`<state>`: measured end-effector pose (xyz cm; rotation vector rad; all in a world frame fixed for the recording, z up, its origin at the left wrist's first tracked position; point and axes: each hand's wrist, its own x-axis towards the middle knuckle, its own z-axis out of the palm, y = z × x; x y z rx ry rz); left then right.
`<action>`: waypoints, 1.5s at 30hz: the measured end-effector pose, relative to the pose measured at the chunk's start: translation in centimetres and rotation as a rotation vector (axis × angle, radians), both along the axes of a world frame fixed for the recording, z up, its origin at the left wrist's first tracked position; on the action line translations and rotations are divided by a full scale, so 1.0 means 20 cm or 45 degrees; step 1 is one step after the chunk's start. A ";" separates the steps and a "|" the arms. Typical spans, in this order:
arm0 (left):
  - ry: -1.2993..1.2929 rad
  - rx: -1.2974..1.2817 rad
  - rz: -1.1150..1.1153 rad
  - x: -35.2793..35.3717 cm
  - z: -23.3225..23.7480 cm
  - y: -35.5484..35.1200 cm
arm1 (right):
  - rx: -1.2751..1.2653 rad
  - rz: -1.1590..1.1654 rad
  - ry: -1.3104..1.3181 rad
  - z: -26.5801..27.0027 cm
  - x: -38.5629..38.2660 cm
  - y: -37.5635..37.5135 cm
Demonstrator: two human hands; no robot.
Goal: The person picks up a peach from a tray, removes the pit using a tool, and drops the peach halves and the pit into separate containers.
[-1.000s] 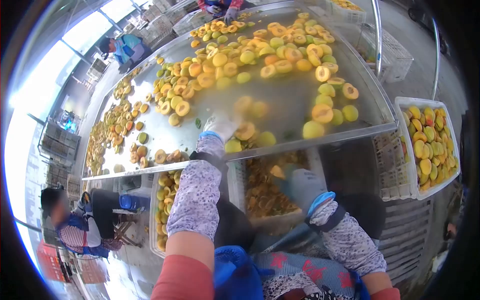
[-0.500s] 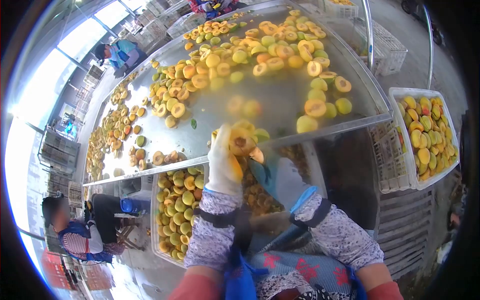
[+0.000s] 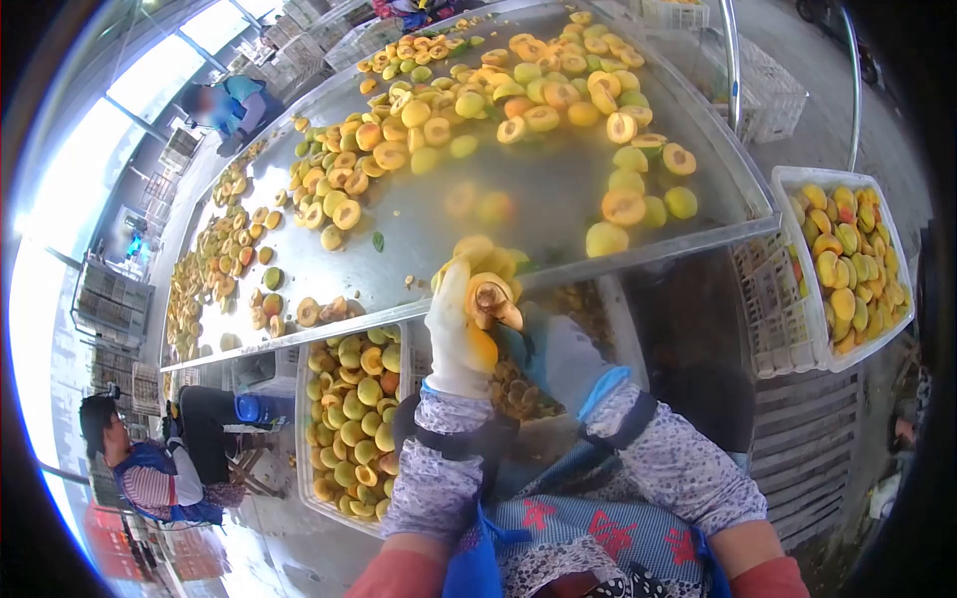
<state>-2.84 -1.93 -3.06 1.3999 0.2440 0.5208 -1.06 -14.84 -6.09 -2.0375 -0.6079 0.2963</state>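
Note:
My left hand (image 3: 457, 334), in a white glove stained yellow, is closed around yellow peaches just over the near table edge. The foremost peach half (image 3: 491, 298) turns its brown, hollowed middle toward me, and more peach flesh bulges behind it. My right hand (image 3: 558, 357), in a grey-blue glove, is close by on the right with its fingers curled. A small pointed, shiny tip (image 3: 511, 317) shows at the peach beside the right fingers; what those fingers hold is blurred and mostly hidden. Below both hands, a crate (image 3: 626, 334) contains brownish pieces, partly covered by my arms.
Many peach halves (image 3: 429, 115) lie across the raised-edge metal table (image 3: 429, 214). A crate of peaches (image 3: 354, 419) stands left below the edge, another crate (image 3: 837, 269) at right. Metal posts (image 3: 733, 70) rise at the far right. Co-workers (image 3: 150, 458) sit at left and behind.
My left hand has moved slightly right, and the peach half now shows a darker, deeper middle. My right hand stays close beside it. The view has shifted a little.

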 end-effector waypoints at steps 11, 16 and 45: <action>0.156 -0.044 0.109 0.02 -0.03 0.05 | 0.188 0.159 0.479 0.01 -0.06 0.05; 0.222 -0.339 0.127 0.01 0.00 0.03 | 0.122 0.113 0.784 0.10 -0.08 0.04; 0.263 -0.229 0.650 -0.47 -0.14 0.83 | -0.830 0.394 -0.287 -0.27 -0.02 -0.15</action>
